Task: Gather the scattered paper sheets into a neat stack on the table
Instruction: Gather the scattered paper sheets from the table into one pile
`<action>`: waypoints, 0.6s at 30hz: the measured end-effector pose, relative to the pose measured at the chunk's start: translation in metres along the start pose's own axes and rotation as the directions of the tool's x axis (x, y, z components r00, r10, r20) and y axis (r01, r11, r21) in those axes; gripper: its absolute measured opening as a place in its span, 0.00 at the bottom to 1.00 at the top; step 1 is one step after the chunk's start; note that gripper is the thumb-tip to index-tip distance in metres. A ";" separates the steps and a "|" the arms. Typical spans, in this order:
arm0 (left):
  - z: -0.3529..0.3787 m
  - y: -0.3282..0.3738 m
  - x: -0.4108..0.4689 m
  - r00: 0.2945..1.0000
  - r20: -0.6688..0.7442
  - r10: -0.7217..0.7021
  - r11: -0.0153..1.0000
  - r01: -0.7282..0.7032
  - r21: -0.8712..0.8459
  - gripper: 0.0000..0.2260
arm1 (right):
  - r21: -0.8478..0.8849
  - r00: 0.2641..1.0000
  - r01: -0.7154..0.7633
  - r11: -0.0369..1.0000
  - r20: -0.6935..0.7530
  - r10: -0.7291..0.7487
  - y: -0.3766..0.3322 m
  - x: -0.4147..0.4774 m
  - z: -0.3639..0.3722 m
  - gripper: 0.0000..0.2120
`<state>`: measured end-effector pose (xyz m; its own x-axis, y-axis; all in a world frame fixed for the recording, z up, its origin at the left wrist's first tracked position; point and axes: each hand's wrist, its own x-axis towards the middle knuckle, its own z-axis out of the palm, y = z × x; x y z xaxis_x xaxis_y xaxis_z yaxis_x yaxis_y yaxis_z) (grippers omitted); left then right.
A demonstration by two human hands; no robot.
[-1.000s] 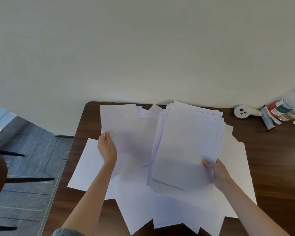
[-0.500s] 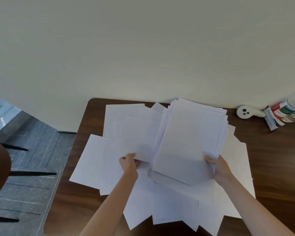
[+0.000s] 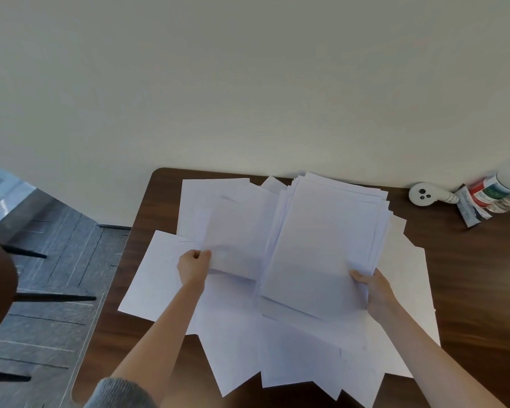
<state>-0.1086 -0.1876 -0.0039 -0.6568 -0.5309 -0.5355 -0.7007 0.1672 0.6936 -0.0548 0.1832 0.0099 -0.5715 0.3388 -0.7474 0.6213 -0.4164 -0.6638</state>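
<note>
A plain pale wall [image 3: 248,83] backs a dark wooden desk [image 3: 468,275], with grey floor [image 3: 56,245] off its left edge; the head view is the only one to go by. In it the right hand [image 3: 376,293] grips the near right corner of a thick stack [image 3: 327,245], thumb on top and the other fingers hidden under the paper. The stack is raised at its near end, and its edges are fanned, not squared. The left hand [image 3: 193,267] pinches the near left corner of a single sheet [image 3: 239,237] between thumb and curled fingers [image 3: 203,254], holding it just left of the stack. Whether its right side touches the stack or slips under it I cannot tell. Many loose sheets [image 3: 277,357] lie spread on the desk beneath both hands: one out left of the left fingers, several beyond them toward the wall, a wide fan nearer the person than either hand, and more out past the right fingers. Far right of the right fingers, by the wall, sit a small white gadget [image 3: 423,194] and some bottles [image 3: 495,187], well apart from the paper. By my reckoning the gathering is perhaps half done. A good share is in the stack and the pinched sheet looks next to join it. What is left is collecting the rest, squaring the edges and laying the stack flat.
</note>
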 end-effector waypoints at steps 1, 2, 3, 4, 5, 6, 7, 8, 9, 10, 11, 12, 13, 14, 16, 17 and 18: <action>0.001 -0.003 -0.005 1.000 -0.020 -0.011 1.000 0.011 -0.015 0.11 | 0.004 1.000 0.000 1.000 0.004 0.000 0.000 0.000 0.001 0.21; 0.002 -0.006 -0.011 0.999 -0.033 -0.029 0.999 0.028 -0.042 0.13 | 0.005 1.000 0.003 1.000 0.013 -0.003 -0.001 0.000 0.003 0.21; 0.004 -0.009 -0.017 0.997 -0.040 -0.060 0.996 0.057 -0.070 0.14 | 0.002 1.000 0.006 1.000 0.020 -0.006 -0.002 -0.001 0.006 0.21; 0.006 -0.012 -0.022 0.995 -0.045 -0.089 0.992 0.084 -0.095 0.14 | -0.001 1.000 0.008 1.000 0.026 -0.008 -0.002 -0.002 0.008 0.20; 0.009 -0.015 -0.026 0.992 -0.048 -0.113 0.987 0.106 -0.122 0.13 | -0.004 1.000 0.010 1.000 0.027 -0.010 -0.003 -0.003 0.010 0.19; 0.011 -0.017 -0.029 0.991 -0.049 -0.128 0.983 0.120 -0.142 0.12 | -0.008 0.999 0.011 1.000 0.030 -0.011 -0.004 -0.003 0.012 0.19; 0.012 -0.019 -0.031 0.990 -0.045 -0.136 0.979 0.127 -0.158 0.10 | -0.012 0.999 0.013 1.000 0.037 -0.013 -0.004 -0.002 0.013 0.20; 0.012 -0.020 -0.032 0.989 -0.046 -0.143 0.977 0.133 -0.168 0.08 | -0.014 0.999 0.015 1.000 0.040 -0.014 -0.004 -0.001 0.015 0.20; 0.012 -0.021 -0.032 0.988 -0.048 -0.146 0.976 0.136 -0.171 0.07 | -0.016 0.999 0.017 1.000 0.043 -0.016 -0.005 -0.001 0.016 0.20; 0.012 -0.021 -0.031 0.988 -0.052 -0.145 0.977 0.135 -0.163 0.06 | -0.021 0.999 0.021 1.000 0.043 -0.020 -0.005 -0.001 0.017 0.20; 0.011 -0.020 -0.030 0.988 -0.053 -0.142 0.981 0.133 -0.143 0.06 | -0.020 0.999 0.024 1.000 0.043 -0.023 -0.006 -0.002 0.018 0.19; 0.010 -0.019 -0.027 0.988 -0.061 -0.139 0.985 0.132 -0.111 0.06 | -0.016 0.999 0.026 1.000 0.044 -0.025 -0.006 -0.001 0.019 0.19; 0.010 -0.017 -0.024 0.987 -0.081 -0.141 0.989 0.136 -0.060 0.08 | -0.011 0.999 0.025 1.000 0.048 -0.024 -0.006 -0.001 0.019 0.19; 0.010 -0.015 -0.021 0.984 -0.103 -0.146 0.989 0.147 0.005 0.11 | -0.013 0.999 0.022 1.000 0.049 -0.022 -0.006 0.000 0.020 0.19; 0.009 -0.008 -0.015 0.981 -0.122 -0.152 0.980 0.166 0.108 0.18 | -0.030 0.999 0.016 0.999 0.039 -0.014 -0.005 0.002 0.022 0.19; 0.009 -0.004 -0.013 0.981 -0.113 -0.158 0.979 0.171 0.115 0.20 | -0.041 0.999 0.013 0.999 0.032 -0.012 -0.004 0.003 0.023 0.19; 0.008 0.001 -0.011 0.981 -0.104 -0.165 0.979 0.176 0.103 0.21 | -0.048 0.999 0.014 0.999 0.031 -0.013 -0.003 0.003 0.024 0.19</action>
<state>-0.1044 -0.1745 -0.0010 -0.4994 -0.6349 -0.5895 -0.8302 0.1561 0.5351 -0.0710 0.1653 0.0104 -0.5953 0.3181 -0.7378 0.6383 -0.3705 -0.6748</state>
